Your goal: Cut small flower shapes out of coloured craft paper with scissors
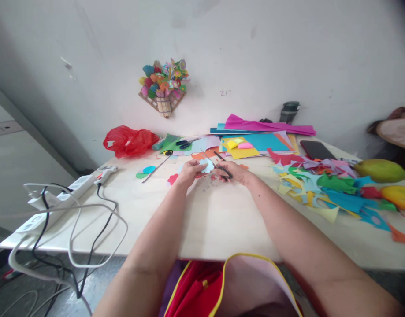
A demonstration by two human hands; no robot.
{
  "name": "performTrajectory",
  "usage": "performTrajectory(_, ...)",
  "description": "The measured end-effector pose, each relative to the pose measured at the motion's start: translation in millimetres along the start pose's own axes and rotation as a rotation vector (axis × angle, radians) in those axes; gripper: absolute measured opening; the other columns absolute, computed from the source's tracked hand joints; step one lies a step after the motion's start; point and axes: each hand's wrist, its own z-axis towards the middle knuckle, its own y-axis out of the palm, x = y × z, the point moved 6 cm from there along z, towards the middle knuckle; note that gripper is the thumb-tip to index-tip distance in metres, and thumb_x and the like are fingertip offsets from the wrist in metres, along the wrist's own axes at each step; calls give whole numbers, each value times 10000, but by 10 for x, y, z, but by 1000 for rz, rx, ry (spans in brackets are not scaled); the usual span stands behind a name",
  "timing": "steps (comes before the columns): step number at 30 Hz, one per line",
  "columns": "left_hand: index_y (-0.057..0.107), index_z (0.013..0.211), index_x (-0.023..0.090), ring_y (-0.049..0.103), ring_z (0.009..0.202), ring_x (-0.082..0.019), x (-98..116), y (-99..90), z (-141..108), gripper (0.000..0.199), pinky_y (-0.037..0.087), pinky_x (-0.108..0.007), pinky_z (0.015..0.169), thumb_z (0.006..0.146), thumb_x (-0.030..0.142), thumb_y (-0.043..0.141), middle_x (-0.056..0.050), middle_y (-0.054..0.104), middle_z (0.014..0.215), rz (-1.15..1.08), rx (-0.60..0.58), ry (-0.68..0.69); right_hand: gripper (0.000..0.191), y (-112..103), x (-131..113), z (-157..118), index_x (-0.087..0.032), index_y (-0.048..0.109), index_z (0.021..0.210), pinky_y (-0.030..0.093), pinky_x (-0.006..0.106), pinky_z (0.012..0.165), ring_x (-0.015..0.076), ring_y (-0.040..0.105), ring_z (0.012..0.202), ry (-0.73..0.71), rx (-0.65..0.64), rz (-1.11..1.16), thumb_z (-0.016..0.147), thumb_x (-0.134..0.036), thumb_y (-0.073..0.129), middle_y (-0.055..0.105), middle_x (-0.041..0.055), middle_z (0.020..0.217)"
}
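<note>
Table (215,229), left end: we recorded the power strip (73,187).
Rear left: we found the bag (129,141), paper discs (148,169) before it.
Rear centre: we noted stacked sheets (271,141), sticky pads (235,143) on top.
Behind: we located the bottle (289,112) beyond the long sheets (268,125).
Right: we observed scraps (336,182) before the phone (317,150), fruits (380,171) beside them.
Wall (255,57): we logged the flower ornament (164,86) left of the number (225,93).

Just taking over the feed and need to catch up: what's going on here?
The left hand holds a pale blue paper flower; the right hand has dark-handled scissors beside it. A red paper flower lies near the left hand. Coloured paper scraps are spread to the right, with flat sheets towards the wall.
</note>
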Motion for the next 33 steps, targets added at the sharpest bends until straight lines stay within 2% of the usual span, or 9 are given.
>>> performTrajectory(4, 685, 699, 101, 664, 603, -154, 3, 39, -11, 433, 545, -283, 649, 459, 354, 943, -54, 693, 668, -27, -30, -8, 196, 14, -43, -29, -172, 601, 721, 285, 141, 329, 63, 522, 425, 9, 6, 2, 776, -309, 729, 614, -29, 583)
performTrajectory(9, 665, 632, 104, 656, 601, -144, -8, 27, -7, 404, 556, -280, 665, 457, 332, 950, -50, 675, 636, -43, 2, -15, 186, 32, -112, -72, -166, 602, 714, 276, 149, 324, 64, 503, 404, 46, 24, 39, 781, -294, 719, 598, -31, 544)
performTrajectory(13, 669, 641, 108, 674, 661, -166, -4, 55, -14, 409, 582, -324, 735, 444, 325, 955, -63, 694, 674, -59, -11, -7, 178, 31, -126, -85, -172, 615, 728, 270, 149, 327, 63, 502, 407, 67, 33, 56, 797, -306, 708, 594, -36, 531)
performTrajectory(23, 636, 612, 122, 649, 632, -142, -7, 69, -26, 399, 577, -316, 728, 463, 322, 946, -26, 661, 625, -59, 19, -9, 182, 5, -37, -29, -177, 618, 752, 291, 150, 327, 73, 525, 426, 38, 20, 85, 782, -333, 706, 615, -29, 555)
performTrajectory(33, 627, 595, 118, 622, 606, -116, -24, 59, -25, 393, 557, -288, 711, 486, 319, 947, -17, 638, 618, -56, 43, -12, 213, 40, -153, -86, -180, 564, 681, 301, 141, 323, 67, 520, 417, 19, 33, 57, 784, -303, 703, 612, -28, 535)
